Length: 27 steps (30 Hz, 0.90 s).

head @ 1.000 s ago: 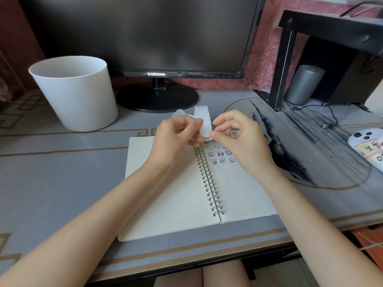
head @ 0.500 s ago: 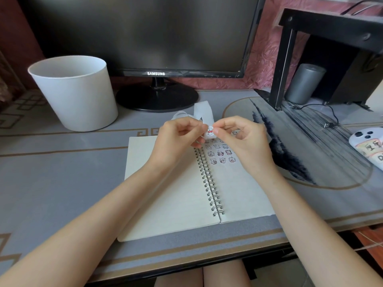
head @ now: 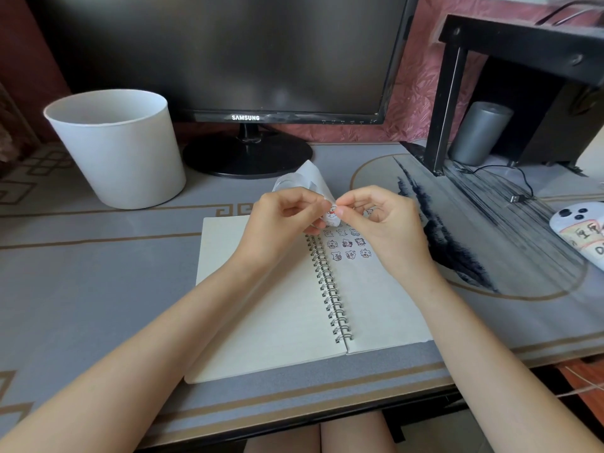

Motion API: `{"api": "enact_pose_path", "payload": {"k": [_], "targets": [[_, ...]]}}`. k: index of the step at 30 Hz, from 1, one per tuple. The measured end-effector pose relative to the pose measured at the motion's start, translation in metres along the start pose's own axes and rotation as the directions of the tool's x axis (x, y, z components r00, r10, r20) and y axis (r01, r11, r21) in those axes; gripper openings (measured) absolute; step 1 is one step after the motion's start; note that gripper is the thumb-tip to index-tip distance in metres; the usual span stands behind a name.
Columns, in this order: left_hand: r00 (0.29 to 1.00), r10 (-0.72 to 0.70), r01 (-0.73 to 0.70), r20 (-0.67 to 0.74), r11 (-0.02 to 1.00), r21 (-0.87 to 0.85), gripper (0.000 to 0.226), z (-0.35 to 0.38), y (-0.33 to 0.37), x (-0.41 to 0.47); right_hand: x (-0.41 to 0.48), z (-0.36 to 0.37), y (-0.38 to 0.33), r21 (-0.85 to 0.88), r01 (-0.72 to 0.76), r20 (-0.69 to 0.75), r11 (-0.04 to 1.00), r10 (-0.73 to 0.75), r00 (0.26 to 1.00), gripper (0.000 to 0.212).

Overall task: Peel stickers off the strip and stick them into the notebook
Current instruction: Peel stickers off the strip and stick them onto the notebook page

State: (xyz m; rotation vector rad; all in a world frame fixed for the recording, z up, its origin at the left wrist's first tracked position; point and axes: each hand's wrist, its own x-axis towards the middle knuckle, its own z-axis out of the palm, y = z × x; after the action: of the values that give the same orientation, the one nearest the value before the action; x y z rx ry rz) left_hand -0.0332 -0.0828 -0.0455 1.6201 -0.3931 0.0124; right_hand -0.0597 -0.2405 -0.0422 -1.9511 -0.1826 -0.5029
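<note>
1. Left hand (head: 284, 220): fingers curled, pinching strip (head: 310, 178) low down, loose end curling up & back toward monitor base (head: 246, 158). Right hand (head: 382, 223): thumb + forefinger tips nipped on sticker (head: 331, 214) at strip's lower end, other fingers curled, nothing else held. Can't tell whether sticker is lifted off backing yet.
2. Location: both hands & strip held above far edge of notebook (head: 261, 305), just over spiral binding (head: 330, 289). Notebook open flat, centre of table (head: 81, 273), close to front edge. Placed stickers (head: 348, 246) in rows on right page, near its far edge.
3. Probable risks while peeling: fast or steep pull → torn or self-stuck sticker; glue side catching on a fingertip → crooked placement; slack left-hand pinch → slipped strip, lost peel.
4. Probable risks on placing: too near binding → snagged on coils; too near existing rows → overlap.
5. Room: lots of unstickered paper on right page toward front edge, plus left page. White bucket (head: 121, 148) well apart toward far-left corner. Cable (head: 519, 197) & white device (head: 578, 233) by right edge, well apart from hands.
</note>
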Motion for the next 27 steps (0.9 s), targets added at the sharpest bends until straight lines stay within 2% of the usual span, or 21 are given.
{"api": "enact_pose_path", "payload": {"k": [6,12,16,21,24,27], "targets": [[0.999,-0.039,0.039,-0.02,0.999,-0.018,0.014,0.002,0.001,-0.001,-0.002,0.0,-0.005,-0.072,0.005,0.021,0.997,-0.004,1.0,0.005],[0.999,-0.043,0.044,-0.03,0.999,0.015,0.017,0.0,0.0,-0.001,-0.005,-0.001,-0.003,-0.14,0.059,0.12,0.988,-0.042,0.992,0.002],[0.998,-0.051,0.052,-0.047,0.999,0.012,0.019,-0.001,0.0,-0.001,-0.007,-0.004,-0.004,-0.087,0.075,0.154,0.993,-0.061,0.986,0.003],[0.997,-0.049,0.049,-0.057,0.999,0.001,0.023,-0.001,0.003,0.0,-0.009,-0.012,-0.008,0.009,-0.05,0.108,0.999,0.049,0.993,0.01],[0.997,-0.058,0.057,-0.059,0.998,-0.004,0.024,0.0,0.003,-0.001,-0.009,-0.021,-0.008,0.086,-0.188,0.079,0.978,0.181,0.98,0.003],[0.997,-0.058,0.058,-0.057,0.998,-0.005,0.024,0.0,0.002,0.0,-0.01,-0.034,-0.002,0.039,-0.344,0.06,0.938,0.341,0.938,0.004]]}}
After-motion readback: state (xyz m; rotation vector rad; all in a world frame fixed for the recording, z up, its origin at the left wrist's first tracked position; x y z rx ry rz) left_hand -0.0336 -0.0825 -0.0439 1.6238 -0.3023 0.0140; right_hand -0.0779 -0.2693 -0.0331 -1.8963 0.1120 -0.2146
